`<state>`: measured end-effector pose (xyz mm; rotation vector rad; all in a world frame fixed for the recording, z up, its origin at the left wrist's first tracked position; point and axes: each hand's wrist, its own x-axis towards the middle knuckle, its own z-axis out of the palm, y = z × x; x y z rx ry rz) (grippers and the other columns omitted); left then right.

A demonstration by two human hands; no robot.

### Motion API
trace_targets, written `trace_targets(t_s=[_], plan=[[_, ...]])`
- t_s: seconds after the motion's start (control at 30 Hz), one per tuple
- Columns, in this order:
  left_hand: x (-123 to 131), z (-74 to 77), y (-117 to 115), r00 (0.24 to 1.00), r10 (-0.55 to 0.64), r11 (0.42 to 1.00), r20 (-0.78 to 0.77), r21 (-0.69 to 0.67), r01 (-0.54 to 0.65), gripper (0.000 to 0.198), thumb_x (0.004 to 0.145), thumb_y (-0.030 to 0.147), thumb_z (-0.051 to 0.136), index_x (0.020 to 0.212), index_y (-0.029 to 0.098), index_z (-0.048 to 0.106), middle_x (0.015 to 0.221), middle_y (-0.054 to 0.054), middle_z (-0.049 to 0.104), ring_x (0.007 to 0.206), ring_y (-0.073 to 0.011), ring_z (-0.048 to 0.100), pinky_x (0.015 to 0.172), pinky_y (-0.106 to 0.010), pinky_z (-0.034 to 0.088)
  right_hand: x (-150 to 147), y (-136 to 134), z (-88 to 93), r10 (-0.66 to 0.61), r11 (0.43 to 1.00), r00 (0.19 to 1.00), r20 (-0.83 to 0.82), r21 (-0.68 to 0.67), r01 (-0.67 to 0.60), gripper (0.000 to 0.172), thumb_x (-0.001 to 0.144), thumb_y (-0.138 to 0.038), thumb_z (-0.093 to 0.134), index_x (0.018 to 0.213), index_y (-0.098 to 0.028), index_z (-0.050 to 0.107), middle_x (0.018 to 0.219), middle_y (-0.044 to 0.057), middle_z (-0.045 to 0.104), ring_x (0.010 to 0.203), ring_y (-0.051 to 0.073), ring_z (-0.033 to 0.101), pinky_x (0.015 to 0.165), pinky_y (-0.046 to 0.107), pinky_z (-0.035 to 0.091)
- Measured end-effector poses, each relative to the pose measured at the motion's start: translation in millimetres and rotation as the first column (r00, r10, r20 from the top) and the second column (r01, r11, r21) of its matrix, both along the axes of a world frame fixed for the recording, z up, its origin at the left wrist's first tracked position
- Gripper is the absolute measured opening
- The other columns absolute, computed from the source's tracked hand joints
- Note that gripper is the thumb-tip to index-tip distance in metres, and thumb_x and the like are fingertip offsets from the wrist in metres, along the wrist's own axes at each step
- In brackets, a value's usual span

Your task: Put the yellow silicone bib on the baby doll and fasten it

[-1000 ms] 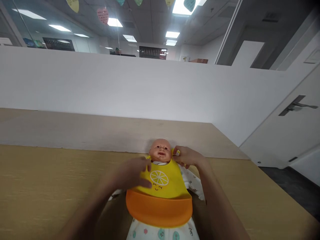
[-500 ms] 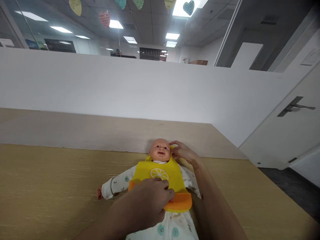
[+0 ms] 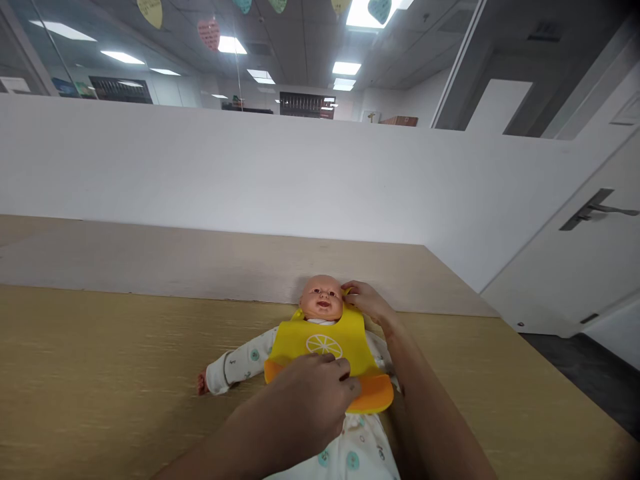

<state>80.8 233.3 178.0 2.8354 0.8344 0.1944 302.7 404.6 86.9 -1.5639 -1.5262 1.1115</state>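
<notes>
My left hand (image 3: 320, 399) curls over the bib (image 3: 325, 331), hiding part; grip unclear. My right hand (image 3: 369, 300), beside the doll's head (image 3: 321, 297): cannot tell hold.

"What sort of place is this?"

"An office, by the look of it: rectangular light panels (image 3: 347, 68) set in a tiled ceiling (image 3: 295, 43), seen through a glass partition (image 3: 239, 83) above a plain white wall (image 3: 250, 173)."

"Anything else?"

"Coloured notes (image 3: 209, 33), some heart-shaped, show against the glass, and a white door (image 3: 575, 280) with a metal lever handle (image 3: 595, 210) is off to the right. What stands farther back is too small to tell."
</notes>
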Motion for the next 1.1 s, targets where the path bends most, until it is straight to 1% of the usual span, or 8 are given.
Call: trace_targets(t_s=[0.23, 0.5, 0.6, 0.67, 0.77, 0.87, 0.97, 1.1], plan=[[3.7, -3.2, -3.1, 0.999, -0.027, 0.999, -0.023, -0.019, 0.027, 0.008, 0.086, 0.020, 0.052, 0.090, 0.019, 0.059, 0.091, -0.006, 0.065, 0.083, -0.0224, 0.060, 0.071, -0.034, 0.045, 6.9, 7.9, -7.7, -0.016, 1.000, 0.883, 0.469, 0.014, 0.011, 0.048, 0.063, -0.017, 0.063, 0.110, -0.009, 0.066, 0.100, 0.012, 0.068, 0.085, 0.020, 0.063, 0.063, 0.023, 0.040], [3.0, -10.3, 2.1, 0.997, -0.032, 0.987, 0.065, -0.152, 0.041, 0.015, 0.083, 0.034, 0.060, 0.092, 0.022, 0.064, 0.089, -0.004, 0.067, 0.081, -0.0222, 0.062, 0.065, -0.030, 0.043, -6.7, 7.2, -12.0, 0.060, 0.997, 0.795, 0.603, -0.003, -0.073, 0.037, 0.066, -0.010, 0.063, 0.102, -0.011, 0.069, 0.097, 0.013, 0.070, 0.089, 0.024, 0.063, 0.066, 0.025, 0.038], [-1.5, -13.0, 22.6, 0.959, 0.151, 0.968, 0.239, -0.234, -0.094, 0.022, 0.085, 0.038, 0.059, 0.101, 0.023, 0.064, 0.095, -0.002, 0.068, 0.083, -0.0194, 0.063, 0.068, -0.027, 0.044, -10.3, 6.9, -17.1, 0.095, 0.992, 0.804, 0.587, 0.014, -0.127, 0.034, 0.066, -0.009, 0.061, 0.099, -0.012, 0.070, 0.098, 0.012, 0.070, 0.092, 0.023, 0.064, 0.067, 0.024, 0.038], [-7.0, -20.9, 46.2, 0.857, 0.366, 0.924, 0.363, -0.250, -0.288, 0.024, 0.088, 0.040, 0.055, 0.102, 0.022, 0.063, 0.096, -0.003, 0.069, 0.085, -0.0189, 0.063, 0.072, -0.027, 0.045, -9.9, 7.5, -20.3, 0.101, 0.989, 0.819, 0.565, 0.031, -0.143, 0.034, 0.067, -0.011, 0.062, 0.100, -0.014, 0.070, 0.101, 0.011, 0.070, 0.094, 0.023, 0.064, 0.068, 0.023, 0.039], [-15.9, -42.1, 91.0, 0.686, 0.557, 0.830, 0.468, -0.298, -0.471, 0.033, 0.090, 0.047, 0.047, 0.104, 0.021, 0.062, 0.099, -0.006, 0.069, 0.086, -0.0194, 0.064, 0.075, -0.028, 0.046, -7.8, 8.9, -23.5, 0.089, 0.990, 0.844, 0.529, 0.050, -0.135, 0.032, 0.066, -0.009, 0.060, 0.095, -0.014, 0.071, 0.100, 0.010, 0.071, 0.094, 0.022, 0.064, 0.070, 0.022, 0.040], [-16.8, -65.6, 130.6, 0.547, 0.729, 0.684, 0.412, -0.409, -0.604, 0.050, 0.091, 0.056, 0.039, 0.115, 0.017, 0.058, 0.103, -0.011, 0.069, 0.089, -0.0228, 0.065, 0.078, -0.031, 0.047, -7.8, 9.3, -24.7, 0.066, 0.990, 0.866, 0.495, 0.074, -0.118, 0.025, 0.068, -0.007, 0.055, 0.085, -0.015, 0.071, 0.100, 0.009, 0.071, 0.095, 0.021, 0.064, 0.072, 0.022, 0.040], [-8.2, -82.0, 150.3, 0.527, 0.797, 0.597, 0.297, -0.522, -0.609, 0.061, 0.087, 0.066, 0.039, 0.121, 0.018, 0.055, 0.108, -0.013, 0.069, 0.099, -0.0269, 0.065, 0.084, -0.034, 0.046, -10.4, 9.0, -26.4, 0.032, 0.992, 0.885, 0.465, 0.094, -0.085, 0.024, 0.070, -0.006, 0.051, 0.082, -0.015, 0.070, 0.099, 0.009, 0.071, 0.095, 0.020, 0.063, 0.073, 0.022, 0.040], [-2.0, -87.7, 152.4, 0.568, 0.768, 0.603, 0.297, -0.633, -0.485, 0.068, 0.075, 0.075, 0.051, 0.116, 0.021, 0.058, 0.113, -0.011, 0.069, 0.104, -0.0289, 0.064, 0.085, -0.033, 0.046, -12.2, 10.1, -33.0, -0.028, 0.993, 0.906, 0.422, 0.118, -0.024, 0.039, 0.070, -0.007, 0.053, 0.106, -0.015, 0.066, 0.104, 0.008, 0.069, 0.097, 0.019, 0.062, 0.076, 0.022, 0.042]])
